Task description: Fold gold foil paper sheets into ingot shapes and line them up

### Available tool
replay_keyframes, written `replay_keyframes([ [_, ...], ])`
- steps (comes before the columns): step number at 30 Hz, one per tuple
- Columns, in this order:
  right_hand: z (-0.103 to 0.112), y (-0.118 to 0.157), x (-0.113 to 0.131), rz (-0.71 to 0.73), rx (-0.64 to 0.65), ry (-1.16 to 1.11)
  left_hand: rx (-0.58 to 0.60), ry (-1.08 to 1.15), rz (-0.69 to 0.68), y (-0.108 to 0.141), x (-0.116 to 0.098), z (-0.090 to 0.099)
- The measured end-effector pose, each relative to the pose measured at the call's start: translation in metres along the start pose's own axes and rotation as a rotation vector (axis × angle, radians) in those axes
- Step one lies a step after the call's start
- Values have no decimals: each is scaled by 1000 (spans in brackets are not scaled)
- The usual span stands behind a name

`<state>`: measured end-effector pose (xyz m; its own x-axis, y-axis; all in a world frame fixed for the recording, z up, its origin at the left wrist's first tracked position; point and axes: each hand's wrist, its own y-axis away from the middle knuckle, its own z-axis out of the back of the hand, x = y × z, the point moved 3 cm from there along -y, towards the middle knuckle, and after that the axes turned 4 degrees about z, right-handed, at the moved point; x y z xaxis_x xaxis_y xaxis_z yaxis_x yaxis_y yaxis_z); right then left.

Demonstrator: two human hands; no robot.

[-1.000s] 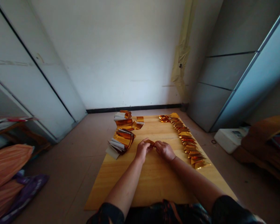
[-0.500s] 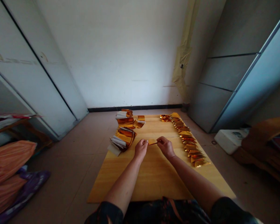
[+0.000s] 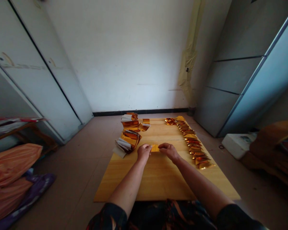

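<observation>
Between my two hands, above the middle of the wooden table, is a small piece of gold foil paper [image 3: 155, 148]. My left hand [image 3: 144, 152] pinches its left end with thumb and fingers. At its right end, my right hand [image 3: 169, 150] grips the edge with closed fingertips. To the left lie stacks of gold foil paper sheets [image 3: 131, 137], some with pale backs turned up. Along the right side runs a long row of folded gold foil pieces [image 3: 193, 145], overlapping one another.
The wooden table [image 3: 168, 182] stands before me, near a white wall [image 3: 124, 64]. A tall grey refrigerator [image 3: 225, 89] is at the right, with a white box [image 3: 234, 145] by it. Orange bags [image 3: 12, 166] lie at the left, below sliding cabinet doors [image 3: 38, 80].
The foil paper in my hands has turned from a thin edge to show a broader flat face. My right hand's fingers have shifted slightly left. The view has tilted a little.
</observation>
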<state>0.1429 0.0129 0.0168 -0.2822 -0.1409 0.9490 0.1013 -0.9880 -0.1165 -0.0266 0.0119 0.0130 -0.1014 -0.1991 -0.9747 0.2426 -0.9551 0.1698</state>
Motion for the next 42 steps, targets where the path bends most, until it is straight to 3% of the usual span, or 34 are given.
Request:
replay_keyframes([
  [3,0,-1,3,125,-30,158,28,97,22,3,-2,-1],
  [8,-4,3,1,381,-194,362,93,192,38,6,-3,-4],
  [15,-13,1,-18,257,-175,280,115,146,24,6,3,-4],
  [24,-12,6,-11,610,-186,500,54,-23,-130,-1,14,-5],
  [28,-11,4,-14,536,-161,547,88,-39,-111,-3,20,-6],
  [32,-9,0,-18,366,-85,490,126,-125,-147,-2,16,-6],
  [35,-8,-3,-19,278,-58,476,86,-247,-173,-3,11,-5],
  [42,-10,-5,-12,291,-58,671,-8,-359,-214,-3,1,-6],
])
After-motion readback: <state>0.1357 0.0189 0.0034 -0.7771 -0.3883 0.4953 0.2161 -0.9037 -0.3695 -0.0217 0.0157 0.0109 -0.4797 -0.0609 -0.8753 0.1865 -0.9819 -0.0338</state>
